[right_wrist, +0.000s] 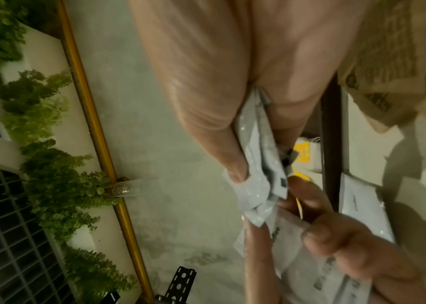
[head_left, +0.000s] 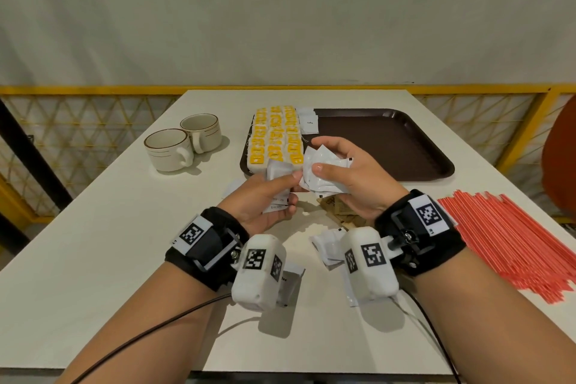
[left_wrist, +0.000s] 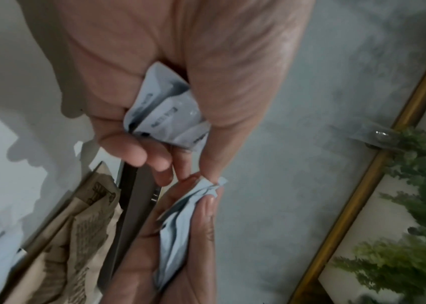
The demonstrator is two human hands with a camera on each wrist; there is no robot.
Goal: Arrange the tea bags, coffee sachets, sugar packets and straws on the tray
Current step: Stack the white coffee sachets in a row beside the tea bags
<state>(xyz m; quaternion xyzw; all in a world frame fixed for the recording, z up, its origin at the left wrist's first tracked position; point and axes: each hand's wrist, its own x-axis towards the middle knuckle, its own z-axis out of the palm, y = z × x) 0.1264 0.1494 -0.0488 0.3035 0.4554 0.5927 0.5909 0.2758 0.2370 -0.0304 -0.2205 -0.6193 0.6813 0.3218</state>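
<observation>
Holding white coffee sachets [head_left: 324, 170] above table [head_left: 93, 259], just in front of brown tray [head_left: 389, 146]. Right hand [head_left: 352, 174] curled round crumpled bunch; left hand [head_left: 265, 199] pinching flatter few [head_left: 279, 174]. Likely light, limp, slick film; best pinched at sealed edges. Long axes mixed, none aligned. Tea bags [head_left: 276, 137] rowed on tray's left.

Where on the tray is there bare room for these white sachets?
The tray is bare right of the tea bags and the few sachets at its far edge. Its left end is crowded.
</observation>
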